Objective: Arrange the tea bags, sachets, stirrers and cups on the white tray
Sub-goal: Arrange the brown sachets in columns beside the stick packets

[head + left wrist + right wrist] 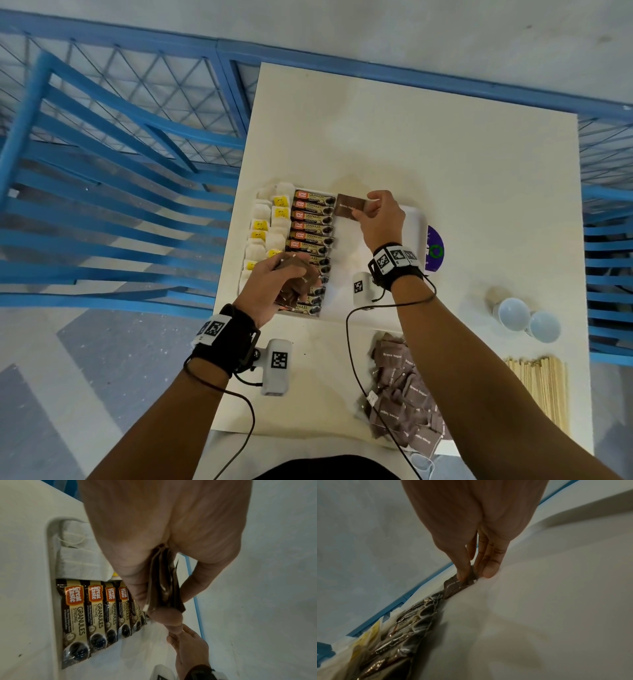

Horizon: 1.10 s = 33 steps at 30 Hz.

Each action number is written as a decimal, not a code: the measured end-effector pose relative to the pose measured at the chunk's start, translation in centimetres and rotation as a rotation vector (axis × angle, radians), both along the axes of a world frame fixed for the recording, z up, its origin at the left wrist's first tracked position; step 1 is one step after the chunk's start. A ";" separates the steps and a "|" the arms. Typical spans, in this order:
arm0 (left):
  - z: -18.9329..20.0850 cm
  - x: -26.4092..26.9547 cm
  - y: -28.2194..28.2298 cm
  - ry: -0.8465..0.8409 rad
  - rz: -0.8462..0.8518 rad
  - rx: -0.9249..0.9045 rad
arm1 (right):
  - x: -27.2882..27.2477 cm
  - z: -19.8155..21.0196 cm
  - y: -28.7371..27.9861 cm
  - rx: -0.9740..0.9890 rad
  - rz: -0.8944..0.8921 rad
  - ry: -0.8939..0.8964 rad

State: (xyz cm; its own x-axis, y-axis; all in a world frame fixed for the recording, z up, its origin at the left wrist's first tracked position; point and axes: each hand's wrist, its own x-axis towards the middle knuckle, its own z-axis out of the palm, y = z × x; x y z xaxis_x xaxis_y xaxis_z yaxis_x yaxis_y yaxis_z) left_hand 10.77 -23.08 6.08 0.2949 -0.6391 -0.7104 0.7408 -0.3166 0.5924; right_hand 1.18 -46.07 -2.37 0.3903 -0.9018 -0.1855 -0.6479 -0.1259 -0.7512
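Note:
A white tray [416,214] lies mid-table. Tea bags [265,233] fill its left edge, and a column of coffee granule sachets [310,226] sits beside them. My right hand [371,210] pinches one brown sugar sachet [349,205] at the tray's far end, just right of the top coffee sachet; the right wrist view shows the sachet [458,586] low over the tray floor. My left hand [284,277] grips a bunch of brown sugar sachets [298,287] above the near coffee sachets, and the left wrist view shows that bunch [164,582] between thumb and fingers.
A heap of brown sugar sachets [404,390] lies near the table's front edge. Wooden stirrers [539,387] lie at the front right, with two white cups [527,318] behind them. A purple disc [435,248] shows at the tray's right. A blue chair [102,192] stands left.

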 end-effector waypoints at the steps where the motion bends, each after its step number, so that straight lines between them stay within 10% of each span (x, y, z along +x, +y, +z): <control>1: 0.0 0.0 0.0 -0.001 0.000 -0.001 | 0.0 0.0 0.0 0.007 0.002 0.000; 11: -0.2 0.2 0.4 -0.087 0.011 0.005 | -0.4 2.0 1.6 -0.005 -0.029 0.000; 18: -0.5 0.4 -0.6 -0.271 0.070 0.090 | -0.6 7.1 7.0 0.413 0.475 -0.058; 33: -0.2 0.3 -1.0 -0.295 0.081 0.037 | -1.3 8.8 6.9 0.492 0.440 -0.135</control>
State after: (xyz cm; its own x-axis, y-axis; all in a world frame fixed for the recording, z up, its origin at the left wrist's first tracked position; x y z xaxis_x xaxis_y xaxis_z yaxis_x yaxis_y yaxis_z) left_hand 11.08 -24.06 5.90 0.5409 -0.5800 -0.6091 0.5624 -0.2891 0.7747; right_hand -0.11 -39.17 6.39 0.7508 -0.4764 -0.4576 -0.5108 0.0205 -0.8594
